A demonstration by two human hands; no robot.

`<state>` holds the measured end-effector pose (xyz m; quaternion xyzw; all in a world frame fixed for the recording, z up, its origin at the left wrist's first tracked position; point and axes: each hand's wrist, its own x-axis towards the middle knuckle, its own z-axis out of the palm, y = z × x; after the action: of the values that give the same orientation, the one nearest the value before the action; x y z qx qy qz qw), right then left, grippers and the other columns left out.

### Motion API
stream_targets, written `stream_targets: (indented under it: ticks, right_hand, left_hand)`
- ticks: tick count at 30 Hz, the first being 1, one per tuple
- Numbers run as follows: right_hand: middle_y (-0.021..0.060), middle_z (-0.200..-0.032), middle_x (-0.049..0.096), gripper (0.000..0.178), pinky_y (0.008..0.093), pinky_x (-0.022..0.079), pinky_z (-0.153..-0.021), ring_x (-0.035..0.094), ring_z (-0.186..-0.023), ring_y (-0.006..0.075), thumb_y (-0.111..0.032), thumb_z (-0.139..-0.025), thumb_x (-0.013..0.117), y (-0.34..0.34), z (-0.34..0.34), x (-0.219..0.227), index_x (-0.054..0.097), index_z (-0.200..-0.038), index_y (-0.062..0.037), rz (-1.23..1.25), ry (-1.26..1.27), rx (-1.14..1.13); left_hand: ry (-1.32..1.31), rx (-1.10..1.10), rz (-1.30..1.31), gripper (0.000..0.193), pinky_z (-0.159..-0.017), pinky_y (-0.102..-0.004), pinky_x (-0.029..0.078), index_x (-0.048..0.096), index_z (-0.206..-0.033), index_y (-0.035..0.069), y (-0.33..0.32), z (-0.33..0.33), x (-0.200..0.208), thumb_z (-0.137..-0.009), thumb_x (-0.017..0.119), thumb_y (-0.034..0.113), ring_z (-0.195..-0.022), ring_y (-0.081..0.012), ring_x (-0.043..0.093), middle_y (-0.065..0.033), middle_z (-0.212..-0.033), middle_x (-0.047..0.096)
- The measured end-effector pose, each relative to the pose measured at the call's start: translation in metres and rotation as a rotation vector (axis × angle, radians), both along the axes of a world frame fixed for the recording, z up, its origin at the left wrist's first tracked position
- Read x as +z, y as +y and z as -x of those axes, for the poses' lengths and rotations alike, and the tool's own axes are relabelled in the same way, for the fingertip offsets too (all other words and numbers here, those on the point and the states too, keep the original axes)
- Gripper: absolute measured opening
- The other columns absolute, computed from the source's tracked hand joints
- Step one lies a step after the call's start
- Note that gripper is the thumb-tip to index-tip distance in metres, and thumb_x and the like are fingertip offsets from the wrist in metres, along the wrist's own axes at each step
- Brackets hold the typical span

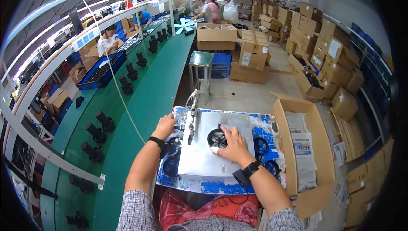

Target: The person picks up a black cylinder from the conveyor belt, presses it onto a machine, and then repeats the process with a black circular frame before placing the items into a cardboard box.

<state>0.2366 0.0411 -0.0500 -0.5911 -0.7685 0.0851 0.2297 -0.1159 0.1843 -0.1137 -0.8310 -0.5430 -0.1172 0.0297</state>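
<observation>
Clamping a black spoked wheel (217,138), right grip (234,145) looks mid-job, black rings (267,145) right of it, left grip (166,126) can't tell.

Bright Metal, Flaking Paint, Matt Cardboard

Clock directions run from the metal plate (193,158) before me: smooth, silvery, softly reflective, lightly marked. On it, at my right hand (233,144), the black wheel (214,133) looks like plastic with a slight gloss. The tabletop (266,126) beneath is rough, its blue and white surface chipped and patchy. At 3 o'clock, a carton (315,124) of matt brown cardboard is lined with creased newspaper (302,148). At 12, the stool (201,58) has a shiny metal seat. Towards 11, the green bench (163,86) is smooth, dully sheened; at 9, black flanged parts (95,132) look like matt plastic. At 6, red printed cloth (240,210) lies wrinkled; at 8, my grey sleeve (138,207) is textured woven fabric.
</observation>
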Motion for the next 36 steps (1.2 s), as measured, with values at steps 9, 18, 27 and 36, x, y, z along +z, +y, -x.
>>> stream_targets:
  ticks: [9, 18, 27, 36]
  right_hand:
    - [0.0167, -0.124, 0.051, 0.103, 0.0478, 0.048, -0.106, 0.056, -0.122, 0.0400, -0.061, -0.073, 0.086, 0.005, 0.000, -0.001, 0.051, -0.154, -0.0080, -0.014, -0.024, 0.013]
    - [0.0189, -0.126, 0.053, 0.094, 0.0484, 0.048, -0.107, 0.058, -0.123, 0.0411, -0.058, -0.077, 0.083, 0.003, -0.003, -0.002, 0.054, -0.150, -0.0072, -0.034, 0.029, -0.019]
    - [0.0183, -0.122, 0.063, 0.049, 0.0475, 0.053, -0.102, 0.065, -0.114, 0.0413, -0.020, -0.088, 0.068, 0.030, -0.022, -0.032, 0.066, -0.135, -0.0082, -0.029, 0.334, 0.062]
    - [0.0181, -0.126, 0.075, 0.040, 0.0456, 0.061, -0.090, 0.074, -0.116, 0.0357, -0.018, -0.088, 0.074, 0.066, 0.026, 0.029, 0.073, -0.126, -0.0102, 0.267, -0.479, -0.148]
  left_hand:
    - [-0.062, 0.000, -0.021, 0.045, -0.089, -0.0468, 0.059, 0.070, -0.113, 0.009, 0.008, 0.006, -0.001, -0.073, 0.090, 0.013, -0.110, -0.0357, 0.066, -0.0107, -0.119, 0.064]
    - [-0.630, -0.024, -0.166, 0.023, -0.084, -0.0482, 0.056, 0.068, -0.109, 0.007, -0.136, -0.069, 0.116, -0.089, 0.077, 0.007, -0.105, -0.0373, 0.067, -0.0154, -0.123, 0.063]
    - [-0.419, -0.330, -0.153, 0.027, -0.077, -0.0465, 0.060, 0.067, -0.121, 0.010, -0.161, -0.161, 0.047, -0.096, 0.071, 0.020, -0.096, -0.0351, 0.072, -0.0108, -0.121, 0.067]
    - [-0.153, -0.355, 0.076, 0.029, -0.074, -0.0504, 0.059, 0.068, -0.116, 0.012, -0.141, -0.164, 0.074, -0.096, 0.068, 0.034, -0.086, -0.0379, 0.075, -0.0114, -0.108, 0.071]
